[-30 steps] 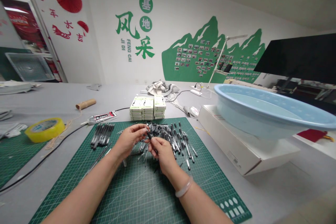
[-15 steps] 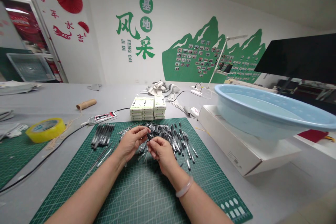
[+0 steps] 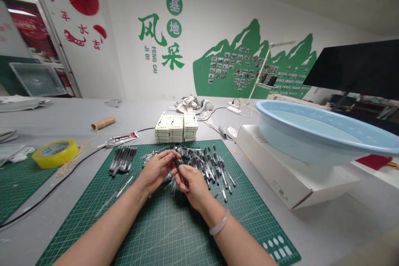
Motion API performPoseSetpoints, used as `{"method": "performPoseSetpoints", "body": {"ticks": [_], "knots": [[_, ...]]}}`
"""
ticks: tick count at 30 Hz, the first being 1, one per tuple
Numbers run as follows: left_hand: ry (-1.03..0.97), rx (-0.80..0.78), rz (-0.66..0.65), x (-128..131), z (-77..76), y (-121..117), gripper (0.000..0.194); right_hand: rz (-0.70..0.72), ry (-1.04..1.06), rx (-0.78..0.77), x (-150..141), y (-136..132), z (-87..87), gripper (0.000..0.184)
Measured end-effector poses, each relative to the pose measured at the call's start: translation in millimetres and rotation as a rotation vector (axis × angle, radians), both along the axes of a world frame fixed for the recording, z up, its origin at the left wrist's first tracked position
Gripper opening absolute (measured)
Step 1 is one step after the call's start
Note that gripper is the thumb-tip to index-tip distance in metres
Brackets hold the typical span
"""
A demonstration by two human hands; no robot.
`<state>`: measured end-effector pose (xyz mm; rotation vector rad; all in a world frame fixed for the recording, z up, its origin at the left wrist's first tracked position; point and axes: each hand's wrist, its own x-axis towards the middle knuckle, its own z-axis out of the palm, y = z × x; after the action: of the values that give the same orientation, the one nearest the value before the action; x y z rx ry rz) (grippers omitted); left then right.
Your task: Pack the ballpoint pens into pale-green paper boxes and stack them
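Over the green cutting mat, my two hands meet at a dark pen. My right hand, with a pale bangle at its wrist, is closed around the pen's lower part. My left hand pinches at the pen's upper end with thumb and fingertips. Just behind the hands spreads a loose heap of clear pens with black caps. To the left, a neat row of black-capped pens lies side by side. Thin clear tubes rest near my left forearm.
Stacked small white-and-green boxes stand behind the mat. At right, a blue basin sits on a white carton. Yellow tape, a glue packet, a black cable and a wooden cylinder lie at left.
The pen between my hands has tilted and more of its length shows now. My fingers have shifted slightly around it; the heap and the row look the same.
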<state>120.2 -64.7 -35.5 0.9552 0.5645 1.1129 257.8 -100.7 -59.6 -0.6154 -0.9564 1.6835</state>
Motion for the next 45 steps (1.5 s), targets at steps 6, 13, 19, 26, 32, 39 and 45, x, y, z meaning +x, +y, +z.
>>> {"method": "performPoseSetpoints", "body": {"ticks": [6, 13, 19, 26, 32, 39, 45], "knots": [[-0.024, -0.022, 0.083, 2.3, -3.2, -1.2, 0.013, -0.073, 0.034, -0.019, -0.5, 0.6, -0.4, 0.023], [-0.045, -0.026, 0.071, 2.5, -1.6, -3.6, 0.013, -0.015, 0.012, -0.002, 0.2, 1.1, -1.5, 0.023], [-0.006, 0.002, 0.05, 10.1, 1.5, -11.4, 0.029, -0.092, -0.001, 0.012, 0.4, 0.1, 1.7, 0.025], [0.132, 0.074, 0.165, 11.2, -5.5, -4.1, 0.022, -0.126, -0.053, 0.012, 2.2, 2.2, -1.1, 0.028], [0.11, 0.046, 0.268, 4.2, -2.8, -2.0, 0.025, -0.069, -0.128, 0.018, -1.9, 1.0, -6.0, 0.03], [0.44, 0.196, 0.335, -12.5, -0.7, 8.8, 0.041, -0.154, -0.205, 0.017, -0.1, 2.3, -3.7, 0.038], [1.164, 0.236, 0.905, -114.4, -8.1, 42.8, 0.042, -0.248, -0.294, 0.06, -0.2, 4.3, -5.6, 0.03]]}}
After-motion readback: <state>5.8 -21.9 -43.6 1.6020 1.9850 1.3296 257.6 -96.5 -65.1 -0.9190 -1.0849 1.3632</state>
